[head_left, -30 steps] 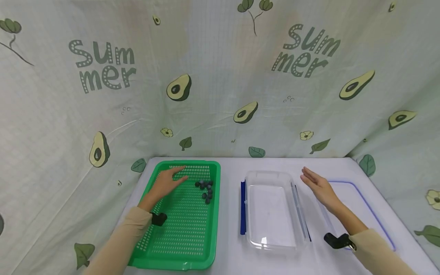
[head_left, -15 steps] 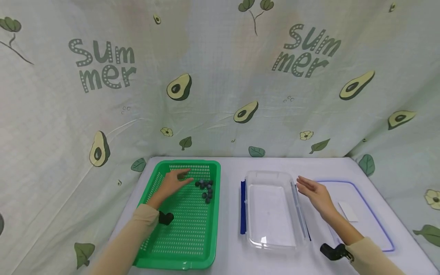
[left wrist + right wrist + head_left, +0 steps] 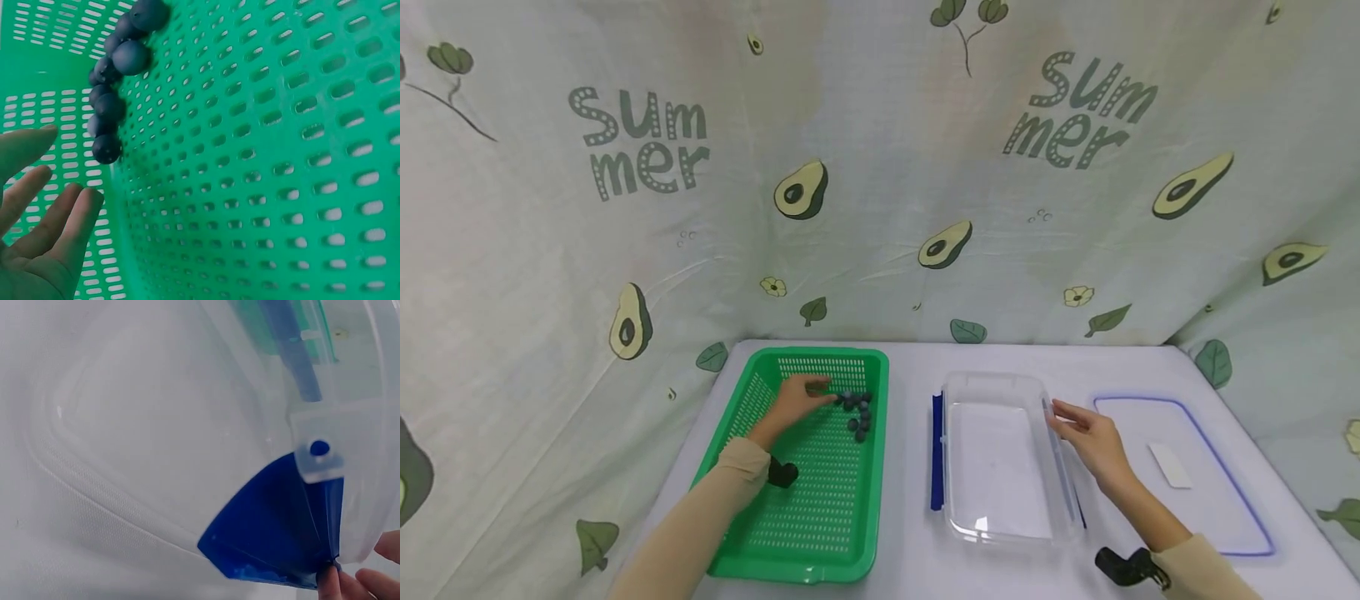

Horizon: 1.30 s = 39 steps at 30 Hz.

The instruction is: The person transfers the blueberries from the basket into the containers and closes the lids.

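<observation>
My left hand reaches over the green basket, its fingers loosely bent and spread. In the left wrist view a gap shows between its fingertips and the cluster of blueberries. The blueberries lie along one side of the basket, near its far end. At the right side of the clear plastic box, my right hand holds the edge between thumb and fingers. The right wrist view shows those fingers beside the blue latch flap, which is swung outward. The lidless box contains nothing that I can see.
Another blue latch flap stands out from the box's left side. To the right lies a clear lid with a blue rim, with a small white piece on it. A printed cloth hangs behind the white table.
My left hand has moved right, closer to the blueberries. My right hand has moved left from above the lid to the box's edge, uncovering the white piece.
</observation>
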Motion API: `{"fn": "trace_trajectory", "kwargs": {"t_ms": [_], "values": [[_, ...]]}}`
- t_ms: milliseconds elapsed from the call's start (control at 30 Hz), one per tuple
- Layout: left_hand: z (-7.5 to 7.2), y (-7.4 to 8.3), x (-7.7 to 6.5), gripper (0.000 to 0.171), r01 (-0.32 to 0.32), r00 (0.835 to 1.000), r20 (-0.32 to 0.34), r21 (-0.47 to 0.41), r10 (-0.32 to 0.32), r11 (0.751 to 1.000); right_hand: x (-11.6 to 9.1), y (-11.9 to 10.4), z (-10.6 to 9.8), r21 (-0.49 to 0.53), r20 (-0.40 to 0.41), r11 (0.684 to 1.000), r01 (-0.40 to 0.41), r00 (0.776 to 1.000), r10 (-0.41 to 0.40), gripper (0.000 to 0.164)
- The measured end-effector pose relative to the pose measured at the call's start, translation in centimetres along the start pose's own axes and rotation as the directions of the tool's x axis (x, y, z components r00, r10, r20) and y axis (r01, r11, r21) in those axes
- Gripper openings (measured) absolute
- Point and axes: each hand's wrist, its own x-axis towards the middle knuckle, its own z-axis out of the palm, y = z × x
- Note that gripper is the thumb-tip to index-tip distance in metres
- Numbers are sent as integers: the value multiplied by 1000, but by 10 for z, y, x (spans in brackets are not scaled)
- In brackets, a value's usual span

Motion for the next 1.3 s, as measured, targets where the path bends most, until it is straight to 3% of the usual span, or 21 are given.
{"fn": "trace_trajectory", "kwargs": {"t_ms": [633, 900, 1133, 1300], "values": [[26, -8, 5, 26, 85, 989, -119, -27, -88, 996, -4, 8, 2, 97, -32, 994, -42, 998, 45, 52], [35, -18, 8, 22, 113, 986, -119, -44, -117, 993, -4, 13, 5, 119, -42, 991, -66, 997, 71, 52], [36, -16, 7, 18, 77, 987, -138, -48, -83, 996, -3, 17, 7, 173, -42, 979, -104, 993, 113, 53], [32, -14, 9, 15, 54, 985, -159, -49, -61, 997, -2, 17, 7, 147, -34, 982, -120, 991, 126, 52]]}}
